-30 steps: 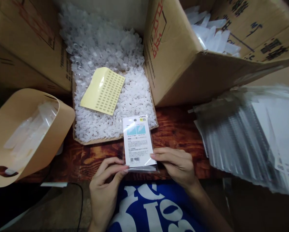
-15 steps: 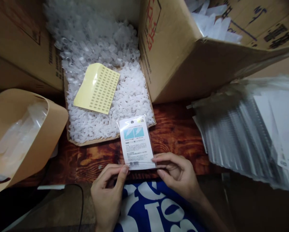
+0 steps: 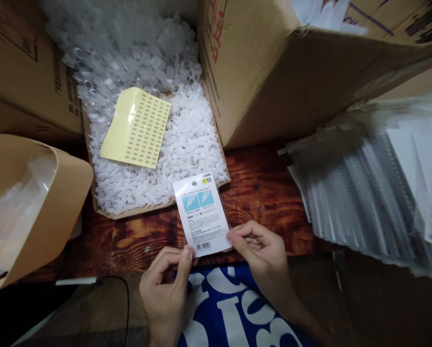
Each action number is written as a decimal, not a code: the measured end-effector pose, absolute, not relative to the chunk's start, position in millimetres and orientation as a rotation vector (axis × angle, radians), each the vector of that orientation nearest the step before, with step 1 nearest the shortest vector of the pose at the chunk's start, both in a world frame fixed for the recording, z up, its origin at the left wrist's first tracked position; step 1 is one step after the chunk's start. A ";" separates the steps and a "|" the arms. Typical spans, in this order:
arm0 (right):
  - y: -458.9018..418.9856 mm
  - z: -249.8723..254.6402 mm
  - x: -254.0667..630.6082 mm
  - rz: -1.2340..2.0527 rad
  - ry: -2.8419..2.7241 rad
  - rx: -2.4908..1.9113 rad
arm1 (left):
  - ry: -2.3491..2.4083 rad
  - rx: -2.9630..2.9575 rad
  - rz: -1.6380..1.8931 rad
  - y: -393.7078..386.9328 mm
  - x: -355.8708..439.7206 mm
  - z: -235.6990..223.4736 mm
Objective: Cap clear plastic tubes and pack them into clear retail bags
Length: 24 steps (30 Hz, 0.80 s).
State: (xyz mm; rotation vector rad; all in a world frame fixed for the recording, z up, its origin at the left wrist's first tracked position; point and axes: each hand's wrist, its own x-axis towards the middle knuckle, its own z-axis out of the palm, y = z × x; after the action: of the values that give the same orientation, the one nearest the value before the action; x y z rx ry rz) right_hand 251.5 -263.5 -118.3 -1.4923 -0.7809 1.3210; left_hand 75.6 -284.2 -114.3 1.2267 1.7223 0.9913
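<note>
A clear plastic packet with a white printed card in it is held at the table's front edge, its barcode end toward me. My left hand pinches the near left corner between thumb and finger. At the near right corner my right hand closes on the packet, thumb on top. Just beyond lies a shallow cardboard tray filled with small white plastic tips and translucent caps. A yellow sticker sheet with rows of small oval labels rests on them.
To the left stands a tan bin holding clear plastic pieces. A large cardboard box rises behind on the right, with translucent pieces inside. Stacked clear sleeves with cards cover the table's right side. A dark cable hangs below the edge.
My right thumb has come up onto the packet's card face at the near right corner. The card's far edge now shows more print. The whole view has shifted slightly.
</note>
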 end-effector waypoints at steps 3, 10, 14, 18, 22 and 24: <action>-264.2 -118.2 251.2 1.368 -0.740 -1.481 | 1.732 1.208 0.979 -286.4 76.0 -114.8; -265.6 -116.8 248.8 1.437 -0.660 -1.504 | 1.741 1.191 0.966 -287.6 77.5 -113.8; -265.7 -112.6 247.8 1.481 -0.590 -1.559 | 1.757 1.179 0.946 -285.8 80.0 -112.5; -269.1 -110.2 245.6 1.537 -0.653 -1.627 | 1.761 1.162 0.916 -287.1 79.9 -113.9; -273.9 -111.1 240.5 1.525 -0.763 -1.716 | 1.755 1.119 0.890 -288.3 81.1 -112.2; -274.4 -111.5 238.1 1.497 -0.785 -1.763 | 1.735 1.082 0.875 -288.2 82.5 -110.8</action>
State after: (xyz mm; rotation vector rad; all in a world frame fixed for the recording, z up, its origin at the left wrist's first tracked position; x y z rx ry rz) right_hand 238.1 -274.4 -111.5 -1.7630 -0.7851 1.4972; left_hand 82.5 -288.2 -110.8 1.0818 1.7347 0.8750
